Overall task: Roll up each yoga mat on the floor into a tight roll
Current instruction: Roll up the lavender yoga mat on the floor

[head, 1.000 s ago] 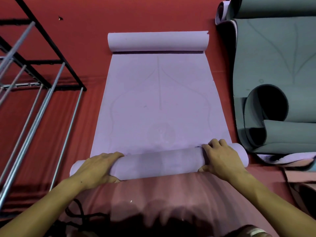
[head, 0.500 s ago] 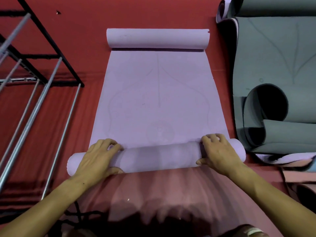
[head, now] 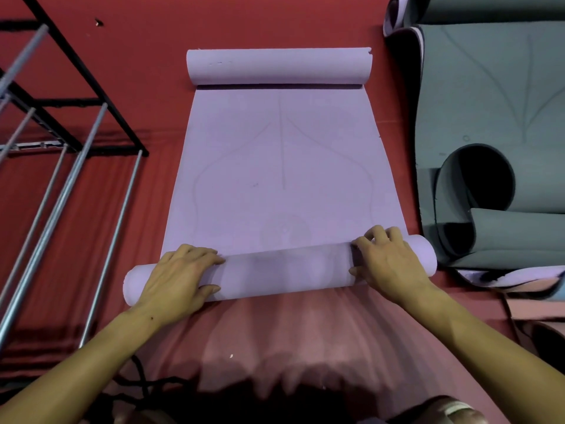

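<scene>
A lilac yoga mat lies lengthwise on the red floor, faint lines printed on it. Its near end is wound into a roll that runs slightly askew, right end farther from me. My left hand lies over the roll's left part, fingers draped across the top and thumb on the near side. My right hand covers the right part, fingertips curled over the far side. The mat's far end curls into a second, loose roll.
A grey-green mat lies unrolled at the right, its near end in a loose open curl; a rolled one sits behind it. Metal rack bars and a black frame stand at the left. A black cord lies near me.
Both hands have pushed the near roll away from me; it has taken in more of the flat mat and grown a little thicker. The flat stretch is shorter.
</scene>
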